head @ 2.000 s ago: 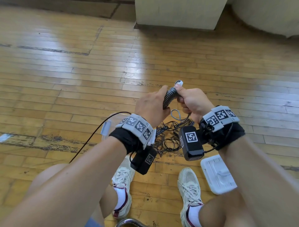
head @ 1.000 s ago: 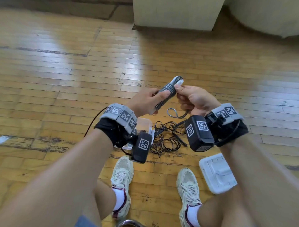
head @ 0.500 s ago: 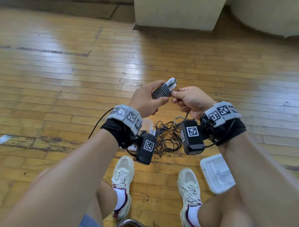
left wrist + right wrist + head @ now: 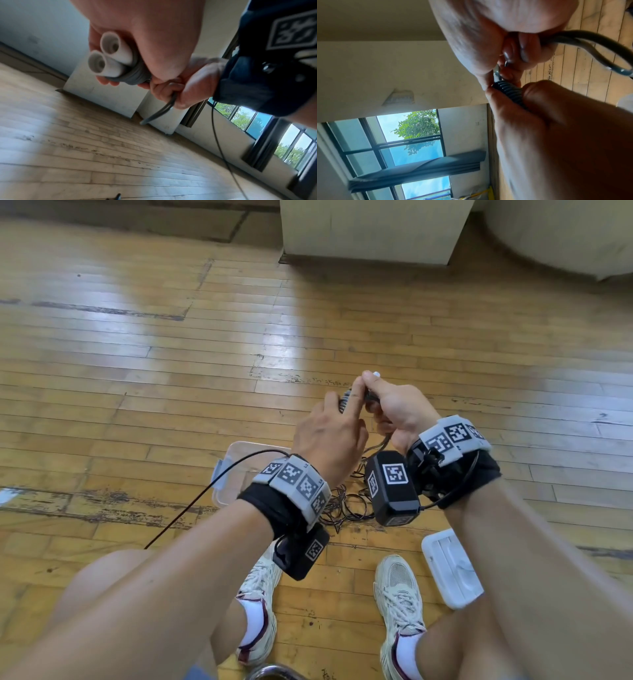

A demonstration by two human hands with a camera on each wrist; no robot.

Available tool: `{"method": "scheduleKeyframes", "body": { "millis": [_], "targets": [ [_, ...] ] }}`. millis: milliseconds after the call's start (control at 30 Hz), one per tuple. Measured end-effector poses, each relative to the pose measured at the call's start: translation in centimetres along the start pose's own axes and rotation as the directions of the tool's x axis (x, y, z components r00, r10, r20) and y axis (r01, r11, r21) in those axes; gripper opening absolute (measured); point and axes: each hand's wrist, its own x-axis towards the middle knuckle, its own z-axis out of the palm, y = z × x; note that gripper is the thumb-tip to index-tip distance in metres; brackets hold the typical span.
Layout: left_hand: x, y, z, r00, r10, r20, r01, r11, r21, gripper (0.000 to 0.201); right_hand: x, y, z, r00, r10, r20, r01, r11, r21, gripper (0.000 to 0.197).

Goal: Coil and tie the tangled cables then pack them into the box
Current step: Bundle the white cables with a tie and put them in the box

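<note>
The left hand [image 4: 329,433] is curling its fingers round a tightly wound grey cable bundle [image 4: 132,75] with two white cylindrical plug ends [image 4: 109,56], holding it up above the floor, while the right hand [image 4: 397,409], touching it at 3 o'clock, is pinching the loose grey tail of the same cable [image 4: 590,44] against the end of the coil. This looks like the tying step: the winding seems done and the tail is being tucked or cinched. The next move probably calls for threading that tail under a turn and pulling it snug without letting the wraps spring loose.

Below the hands, toward 6 o'clock, a tangle of thin black cables [image 4: 346,505] is lying on the worn wooden plank floor [image 4: 171,371], not yet coiled. Just at 9 o'clock of the tangle the clear plastic storage box [image 4: 239,460] is standing open, and its white plastic lid [image 4: 452,570] is lying at 4 o'clock beside the right pale sneaker [image 4: 399,594].
</note>
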Motion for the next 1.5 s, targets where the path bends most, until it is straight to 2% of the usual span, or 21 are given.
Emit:
{"method": "scheduleKeyframes", "body": {
  "millis": [67,133,200,267,300,367,433,500,567,633,700,800,933,1033,1200,1267,1300,1333,1400,1467,1500],
  "targets": [
    [0.3,0.0,-0.1,0.996,-0.020,0.082,0.030,0.992,-0.124,0.063,0.3,-0.1,-0.4,1.000,-0.023,0.005,0.023,0.999,-0.027,0.033],
    [0.9,-0.5,-0.6,0.988,-0.049,0.143,0.102,0.914,-0.392,0.063,0.4,-0.3,-0.9,0.997,-0.072,0.018,0.073,0.995,-0.073,0.035],
    [1.5,-1.4,-1.7,0.956,-0.129,0.263,0.280,0.664,-0.693,0.062,0.2,-0.5,-1.4,0.989,-0.123,0.087,0.130,0.988,-0.088,0.036],
    [1.9,-2.6,-2.9,0.900,-0.117,0.421,0.430,0.410,-0.805,0.053,-0.1,-0.6,-1.7,0.972,-0.160,0.175,0.172,0.983,-0.060,0.039],
    [1.9,-3.1,-3.3,0.880,-0.069,0.470,0.464,0.340,-0.818,0.046,-0.3,-0.5,-1.7,0.962,-0.174,0.212,0.188,0.981,-0.044,0.042],
    [1.5,-3.4,-3.4,0.870,0.006,0.493,0.473,0.273,-0.838,0.038,-0.5,-0.4,-1.5,0.948,-0.190,0.256,0.209,0.977,-0.046,0.045],
    [1.1,-3.2,-3.2,0.891,-0.017,0.453,0.441,0.269,-0.856,0.033,-0.7,-0.3,-1.3,0.950,-0.183,0.253,0.207,0.976,-0.070,0.043],
    [1.1,-3.2,-2.9,0.923,-0.076,0.378,0.381,0.328,-0.865,0.032,-0.6,-0.3,-1.5,0.956,-0.178,0.231,0.204,0.974,-0.094,0.040],
    [1.2,-3.5,-2.7,0.950,-0.113,0.291,0.309,0.463,-0.831,0.043,-0.5,-0.2,-1.5,0.962,-0.168,0.217,0.200,0.970,-0.137,0.038],
    [1.1,-3.8,-2.3,0.970,-0.137,0.203,0.243,0.642,-0.727,0.056,-0.5,-0.1,-1.4,0.968,-0.134,0.211,0.173,0.969,-0.177,0.033],
    [1.0,-3.7,-2.1,0.981,-0.145,0.132,0.195,0.766,-0.613,0.060,-0.6,0.0,-1.2,0.977,-0.086,0.194,0.128,0.968,-0.216,0.026],
    [1.0,-3.5,-2.2,0.986,-0.155,0.058,0.163,0.859,-0.485,0.056,-0.8,-0.2,-0.6,0.986,-0.030,0.164,0.067,0.972,-0.225,0.024],
    [0.9,-2.7,-1.9,0.987,-0.149,-0.058,0.133,0.966,-0.222,0.043,-0.8,-0.5,0.1,0.982,0.029,0.187,-0.014,0.996,-0.083,0.017],
    [0.7,-2.1,-1.0,0.985,-0.116,-0.125,0.113,0.993,-0.033,0.043,-0.7,-0.4,0.5,0.976,0.029,0.216,-0.025,0.999,-0.022,0.017],
    [0.5,-1.5,-0.3,0.996,-0.057,-0.074,0.060,0.998,0.026,0.052,-0.1,0.5,0.4,0.995,-0.016,0.094,0.031,0.986,-0.161,0.034],
    [0.8,-1.7,-1.0,0.999,-0.030,0.032,0.033,0.993,-0.109,0.047,0.0,0.3,-0.3,0.990,-0.052,0.128,0.080,0.970,-0.229,0.034],
    [1.0,-1.9,-1.6,0.993,-0.025,0.113,0.056,0.959,-0.278,0.045,-0.1,0.1,-0.7,0.983,-0.066,0.169,0.105,0.966,-0.234,0.034],
    [1.3,-2.3,-2.1,0.979,-0.016,0.204,0.115,0.868,-0.483,0.045,-0.3,-0.2,-1.0,0.972,-0.080,0.222,0.129,0.967,-0.218,0.034],
    [1.7,-2.9,-3.1,0.923,0.025,0.385,0.297,0.589,-0.752,0.047,-0.6,-0.7,-1.6,0.937,-0.114,0.331,0.182,0.966,-0.182,0.035],
    [1.8,-3.4,-3.9,0.864,0.080,0.497,0.431,0.392,-0.813,0.044,-1.0,-0.9,-2.0,0.904,-0.143,0.402,0.240,0.950,-0.201,0.037],
    [1.7,-3.6,-4.2,0.845,0.109,0.523,0.463,0.337,-0.820,0.043,-1.1,-1.0,-2.2,0.894,-0.150,0.423,0.259,0.942,-0.212,0.039]
  ]
}}
